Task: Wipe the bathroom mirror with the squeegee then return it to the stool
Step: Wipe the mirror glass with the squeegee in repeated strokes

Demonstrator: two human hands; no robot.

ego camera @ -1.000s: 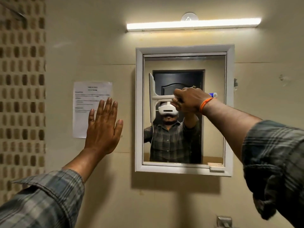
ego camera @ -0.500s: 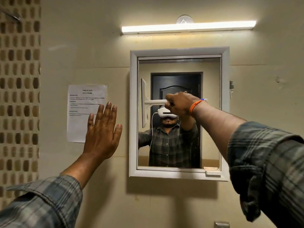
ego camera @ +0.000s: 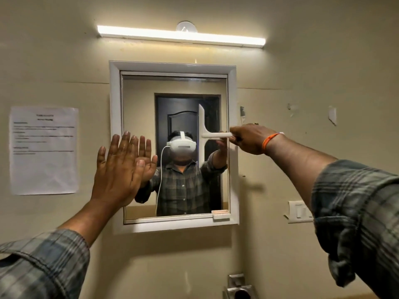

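Note:
A white-framed mirror hangs on the beige wall straight ahead. My right hand grips the handle of a white squeegee, whose blade stands vertical against the right half of the glass. My left hand is raised flat with fingers spread, over the mirror's left frame edge; whether it touches is unclear. The stool is out of view.
A printed paper sheet is stuck to the wall left of the mirror. A lit tube light runs above it. A white switch plate sits low on the right, and a metal fixture shows at the bottom.
The squeegee has gone from the mirror's left side to its right half, my right hand with it. The view shifted, and my left hand now overlaps the mirror's left edge.

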